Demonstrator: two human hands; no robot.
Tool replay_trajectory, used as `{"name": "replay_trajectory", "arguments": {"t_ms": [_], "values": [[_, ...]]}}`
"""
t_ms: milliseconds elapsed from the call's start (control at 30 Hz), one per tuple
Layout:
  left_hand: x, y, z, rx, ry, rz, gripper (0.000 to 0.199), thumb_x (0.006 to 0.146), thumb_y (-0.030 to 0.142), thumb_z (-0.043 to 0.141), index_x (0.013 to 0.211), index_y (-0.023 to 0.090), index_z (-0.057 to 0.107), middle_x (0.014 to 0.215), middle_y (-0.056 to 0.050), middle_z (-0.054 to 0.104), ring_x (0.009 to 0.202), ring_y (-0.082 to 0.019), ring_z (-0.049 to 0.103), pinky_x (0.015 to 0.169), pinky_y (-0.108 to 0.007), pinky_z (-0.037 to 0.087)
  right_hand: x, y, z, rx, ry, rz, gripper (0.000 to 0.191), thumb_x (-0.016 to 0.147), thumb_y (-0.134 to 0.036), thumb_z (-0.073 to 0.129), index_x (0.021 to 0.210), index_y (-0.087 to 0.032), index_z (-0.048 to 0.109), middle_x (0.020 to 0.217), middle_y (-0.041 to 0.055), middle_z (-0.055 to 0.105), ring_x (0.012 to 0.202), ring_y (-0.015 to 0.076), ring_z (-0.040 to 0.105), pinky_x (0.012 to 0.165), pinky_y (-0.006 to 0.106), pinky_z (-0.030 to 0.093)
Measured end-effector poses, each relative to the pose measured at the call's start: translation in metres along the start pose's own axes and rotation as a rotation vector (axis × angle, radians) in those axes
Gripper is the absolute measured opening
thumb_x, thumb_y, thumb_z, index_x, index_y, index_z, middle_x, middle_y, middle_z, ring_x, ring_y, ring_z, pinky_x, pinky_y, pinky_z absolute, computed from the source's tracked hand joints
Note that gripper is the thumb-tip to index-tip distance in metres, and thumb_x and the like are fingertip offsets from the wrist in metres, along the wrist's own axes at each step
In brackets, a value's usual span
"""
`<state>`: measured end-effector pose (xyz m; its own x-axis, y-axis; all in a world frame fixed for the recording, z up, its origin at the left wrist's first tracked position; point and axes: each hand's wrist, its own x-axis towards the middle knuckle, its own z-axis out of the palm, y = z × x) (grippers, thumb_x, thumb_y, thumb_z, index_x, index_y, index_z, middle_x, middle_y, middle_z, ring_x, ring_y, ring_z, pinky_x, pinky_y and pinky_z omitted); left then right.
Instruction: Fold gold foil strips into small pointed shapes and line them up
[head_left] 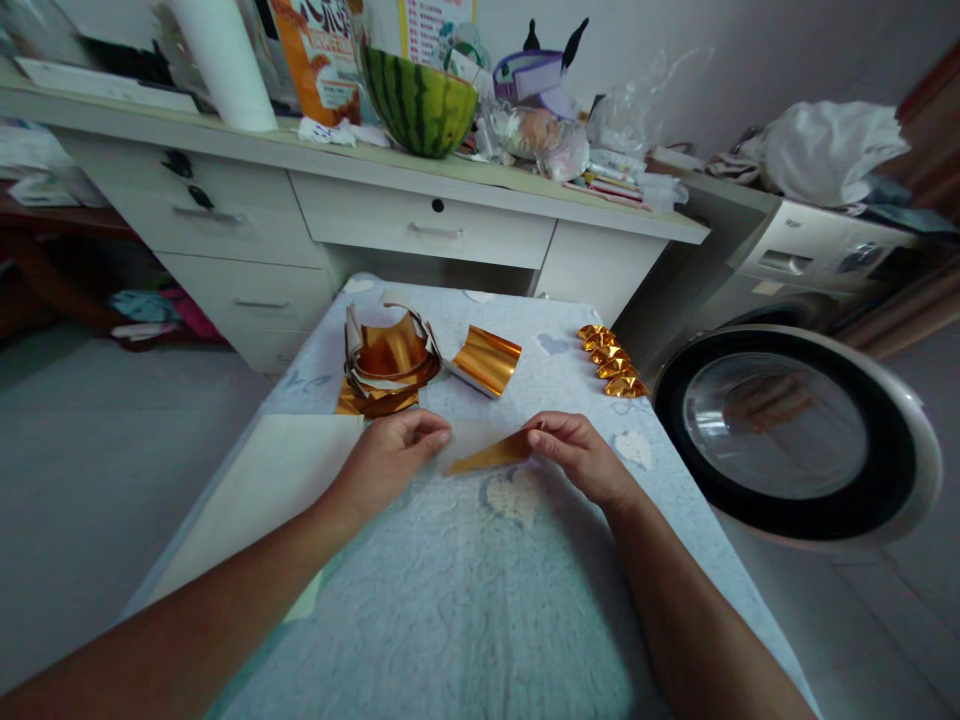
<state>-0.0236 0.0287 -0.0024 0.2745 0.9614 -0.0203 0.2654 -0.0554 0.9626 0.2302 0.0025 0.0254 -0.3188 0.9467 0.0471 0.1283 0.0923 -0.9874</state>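
Observation:
Over the middle of the cloth-covered table, my right hand pinches one end of a gold foil sheet, which is blurred and tilts down to the left. My left hand is closed, thumb against fingers, beside the sheet's left side; what it holds, if anything, is too small to name. Beyond my hands lies a curled gold foil piece. Left of that, a pile of curled gold foil strips rests on the table. Several folded gold foil pieces form a row at the table's right edge.
Pale paper sheets lie under my left forearm on the patterned tablecloth. Behind stands a white desk with drawers, holding a watermelon half and a snack bag. At the right, a washing machine door hangs open beside the table.

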Motion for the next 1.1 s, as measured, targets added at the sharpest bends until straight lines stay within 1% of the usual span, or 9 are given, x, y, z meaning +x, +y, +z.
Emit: {"name": "replay_trajectory", "arguments": {"t_ms": [133,267,400,467,533,633,767,900,1100], "values": [[-0.001,-0.004,0.004,-0.069,0.005,0.037,0.029,0.076,0.027,0.064,0.104,0.019,0.060,0.078,0.001,0.063,0.072,-0.015,0.061,0.065,-0.027,0.048,0.003,0.007,0.007,-0.096,-0.022,-0.007,0.029,0.086,-0.047,0.061,0.078,-0.019,0.067,0.067,-0.0018,0.059,0.064,0.0126,0.053,0.063,0.024,0.043],[-0.005,0.002,0.004,-0.103,-0.051,0.062,0.049,0.074,0.018,0.062,0.121,0.022,0.050,0.089,0.000,0.066,0.075,-0.015,0.061,0.066,-0.025,0.046,0.004,0.015,0.012,-0.333,0.104,-0.128,0.018,0.084,-0.037,0.065,0.077,-0.021,0.067,0.093,0.0035,0.059,0.091,0.0179,0.057,0.087,0.033,0.044],[-0.006,0.007,0.002,-0.090,-0.068,0.059,0.037,0.078,0.022,0.061,0.115,0.020,0.055,0.091,-0.002,0.067,0.074,-0.014,0.060,0.066,-0.025,0.044,0.005,0.018,0.015,-0.370,0.186,-0.144,0.014,0.081,-0.031,0.068,0.073,-0.020,0.064,0.121,0.0069,0.056,0.116,0.0231,0.051,0.103,0.041,0.035],[-0.007,0.008,0.001,-0.098,-0.062,0.052,0.032,0.079,0.025,0.062,0.111,0.020,0.058,0.089,-0.001,0.066,0.072,-0.013,0.059,0.065,-0.025,0.043,0.005,0.019,0.016,-0.291,0.160,-0.128,0.015,0.081,-0.030,0.068,0.072,-0.020,0.060,0.113,0.0058,0.061,0.108,0.0211,0.056,0.097,0.038,0.040],[-0.008,0.007,0.001,-0.112,-0.054,0.044,0.028,0.079,0.026,0.064,0.106,0.020,0.060,0.084,0.000,0.064,0.070,-0.013,0.058,0.063,-0.024,0.042,0.006,0.019,0.019,-0.191,0.134,-0.077,0.018,0.080,-0.031,0.069,0.071,-0.020,0.057,0.089,0.0018,0.063,0.085,0.0171,0.059,0.081,0.032,0.045],[-0.009,0.006,0.002,-0.134,-0.057,0.038,0.022,0.080,0.028,0.065,0.100,0.020,0.062,0.081,0.001,0.063,0.068,-0.012,0.057,0.062,-0.024,0.042,0.008,0.021,0.024,-0.042,0.147,0.005,0.022,0.077,-0.033,0.070,0.072,-0.021,0.053,0.069,-0.0034,0.056,0.064,0.0126,0.052,0.063,0.025,0.042],[-0.010,0.008,0.000,-0.087,-0.044,0.084,0.017,0.083,0.031,0.062,0.094,0.019,0.064,0.081,0.000,0.063,0.074,-0.014,0.058,0.067,-0.025,0.044,0.010,0.024,0.030,0.113,0.187,-0.001,0.028,0.075,-0.029,0.072,0.092,-0.024,0.051,0.072,-0.0059,0.055,0.062,0.0114,0.052,0.059,0.023,0.040],[-0.013,0.014,-0.004,0.027,-0.053,0.129,0.028,0.091,0.042,0.051,0.097,0.019,0.066,0.080,0.000,0.063,0.075,-0.015,0.057,0.068,-0.026,0.044,0.010,0.024,0.028,0.117,0.207,0.006,0.055,0.075,-0.023,0.071,0.123,-0.026,0.044,0.073,-0.0070,0.055,0.065,0.0116,0.053,0.061,0.023,0.042],[-0.015,0.019,-0.001,0.237,-0.108,0.127,0.031,0.078,0.039,0.068,0.101,0.019,0.064,0.082,0.001,0.065,0.073,-0.016,0.060,0.066,-0.026,0.045,0.009,0.023,0.027,0.133,0.210,0.033,0.032,0.075,-0.030,0.075,0.101,-0.021,0.060,0.080,-0.0019,0.062,0.071,0.0120,0.057,0.066,0.024,0.045]]}}
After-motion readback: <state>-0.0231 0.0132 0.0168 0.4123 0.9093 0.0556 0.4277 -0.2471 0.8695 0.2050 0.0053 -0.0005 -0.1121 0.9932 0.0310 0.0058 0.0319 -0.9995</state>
